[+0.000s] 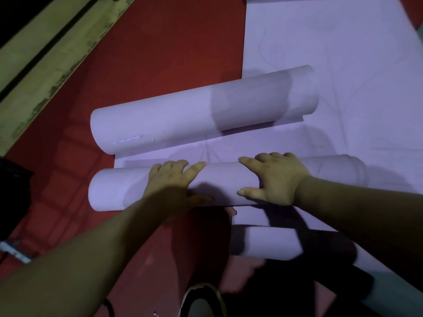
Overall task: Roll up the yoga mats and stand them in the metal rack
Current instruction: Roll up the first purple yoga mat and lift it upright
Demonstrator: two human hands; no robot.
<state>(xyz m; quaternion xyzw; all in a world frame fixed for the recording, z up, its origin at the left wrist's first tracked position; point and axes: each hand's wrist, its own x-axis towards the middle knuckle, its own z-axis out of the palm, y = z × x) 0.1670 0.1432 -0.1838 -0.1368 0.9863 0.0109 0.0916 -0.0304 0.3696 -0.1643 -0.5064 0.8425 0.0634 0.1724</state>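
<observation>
Several lilac yoga mats lie on a red floor. The middle rolled mat (224, 179) lies crosswise in front of me, still joined to a short flat strip. My left hand (176, 179) presses on its left half, fingers spread over the top. My right hand (274, 177) presses on its right half the same way. A thicker rolled mat (174, 115) lies just beyond it, its loose end showing at the right. A third roll (267, 243) lies nearer to me, partly in shadow. The metal rack is not in view.
A flat lilac mat (343, 53) is spread at the upper right. A pale green ledge (45, 58) runs diagonally along the upper left. My shoe (201, 300) is at the bottom centre. A dark object (11, 191) sits at the left edge.
</observation>
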